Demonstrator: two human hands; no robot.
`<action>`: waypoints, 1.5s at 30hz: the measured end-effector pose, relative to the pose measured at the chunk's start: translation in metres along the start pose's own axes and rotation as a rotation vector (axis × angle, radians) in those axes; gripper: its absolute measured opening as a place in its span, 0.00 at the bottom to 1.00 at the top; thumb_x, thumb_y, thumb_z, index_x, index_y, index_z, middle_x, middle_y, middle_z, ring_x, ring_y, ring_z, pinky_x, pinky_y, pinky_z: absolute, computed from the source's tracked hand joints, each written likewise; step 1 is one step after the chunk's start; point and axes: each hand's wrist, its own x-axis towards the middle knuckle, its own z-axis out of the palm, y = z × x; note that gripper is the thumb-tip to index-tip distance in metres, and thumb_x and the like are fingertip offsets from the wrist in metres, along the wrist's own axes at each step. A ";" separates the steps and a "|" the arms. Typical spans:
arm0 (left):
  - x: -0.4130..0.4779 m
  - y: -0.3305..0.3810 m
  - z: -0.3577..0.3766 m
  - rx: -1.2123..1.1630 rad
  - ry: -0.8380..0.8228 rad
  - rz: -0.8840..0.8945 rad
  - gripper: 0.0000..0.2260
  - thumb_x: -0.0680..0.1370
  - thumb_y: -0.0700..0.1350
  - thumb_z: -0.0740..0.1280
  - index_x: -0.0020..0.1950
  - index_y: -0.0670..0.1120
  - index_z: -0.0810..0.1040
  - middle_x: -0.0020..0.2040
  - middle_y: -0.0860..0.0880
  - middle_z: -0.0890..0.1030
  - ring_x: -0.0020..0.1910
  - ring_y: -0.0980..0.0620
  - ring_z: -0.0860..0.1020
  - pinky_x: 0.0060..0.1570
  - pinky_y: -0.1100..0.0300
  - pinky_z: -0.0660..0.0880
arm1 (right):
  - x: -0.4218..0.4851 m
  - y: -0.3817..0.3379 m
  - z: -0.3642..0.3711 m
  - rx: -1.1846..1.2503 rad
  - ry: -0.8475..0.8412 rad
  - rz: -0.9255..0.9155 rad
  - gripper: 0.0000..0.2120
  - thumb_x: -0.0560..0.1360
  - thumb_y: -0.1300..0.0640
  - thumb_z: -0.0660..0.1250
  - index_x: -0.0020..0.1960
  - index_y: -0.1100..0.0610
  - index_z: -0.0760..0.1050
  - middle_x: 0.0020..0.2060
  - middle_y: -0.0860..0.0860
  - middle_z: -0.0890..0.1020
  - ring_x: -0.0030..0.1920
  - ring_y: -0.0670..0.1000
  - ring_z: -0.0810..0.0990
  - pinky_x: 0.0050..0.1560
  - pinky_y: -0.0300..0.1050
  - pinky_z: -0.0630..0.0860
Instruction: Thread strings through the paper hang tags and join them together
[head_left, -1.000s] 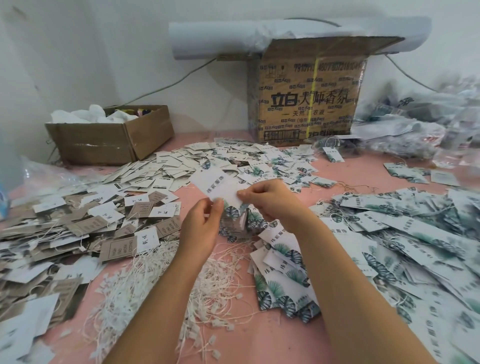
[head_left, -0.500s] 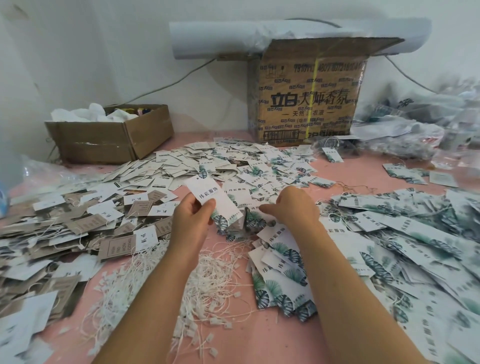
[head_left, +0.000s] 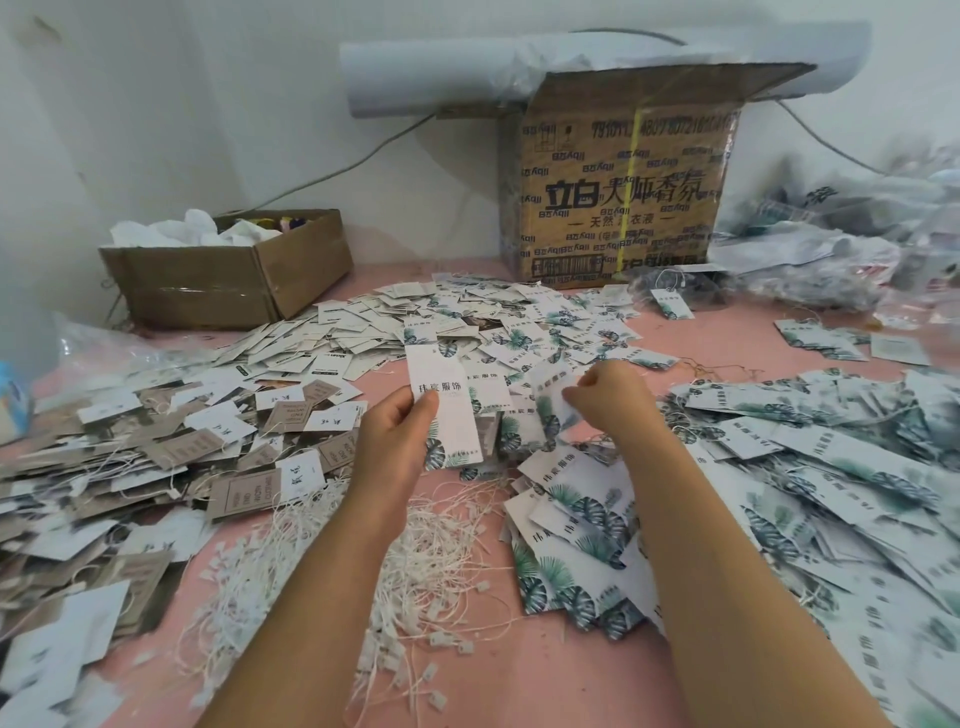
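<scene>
My left hand (head_left: 397, 441) holds a long white hang tag (head_left: 444, 400) with a green leaf print upright, thumb on its face. My right hand (head_left: 610, 397) is curled over the centre pile and pinches another leaf-print tag (head_left: 550, 402) there. A heap of white strings with plastic ends (head_left: 415, 551) lies on the pink table below my left hand. A stack of leaf-print tags (head_left: 576, 530) sits under my right forearm.
Small white and brown tags (head_left: 171, 431) cover the left side. Finished leaf tags (head_left: 831, 467) spread over the right. A low cardboard box (head_left: 228, 265) stands back left, a tall printed carton (head_left: 623, 192) at the back, plastic bags (head_left: 831, 249) back right.
My left hand has turned its tag upright and lifted it slightly. My right hand has moved right and away from that tag, onto a tag in the centre pile.
</scene>
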 end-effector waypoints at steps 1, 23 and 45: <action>0.000 0.001 0.000 0.001 -0.014 0.009 0.10 0.80 0.45 0.63 0.41 0.50 0.81 0.39 0.50 0.83 0.37 0.52 0.77 0.31 0.66 0.71 | -0.001 -0.001 -0.005 0.050 0.009 -0.021 0.09 0.76 0.59 0.64 0.38 0.61 0.71 0.29 0.52 0.72 0.28 0.50 0.67 0.32 0.41 0.67; -0.002 0.011 0.003 -0.051 -0.176 0.015 0.07 0.77 0.39 0.66 0.45 0.49 0.80 0.39 0.51 0.84 0.39 0.50 0.81 0.42 0.52 0.80 | -0.042 -0.043 -0.020 0.275 -0.516 -0.391 0.16 0.73 0.57 0.70 0.30 0.58 0.69 0.20 0.47 0.68 0.22 0.46 0.62 0.23 0.37 0.60; -0.003 0.019 0.004 0.016 -0.054 0.092 0.07 0.80 0.44 0.62 0.46 0.42 0.78 0.39 0.47 0.80 0.36 0.53 0.79 0.35 0.53 0.79 | -0.049 -0.052 -0.034 0.553 -0.189 -0.581 0.06 0.71 0.69 0.69 0.42 0.59 0.79 0.29 0.47 0.83 0.23 0.43 0.73 0.25 0.33 0.69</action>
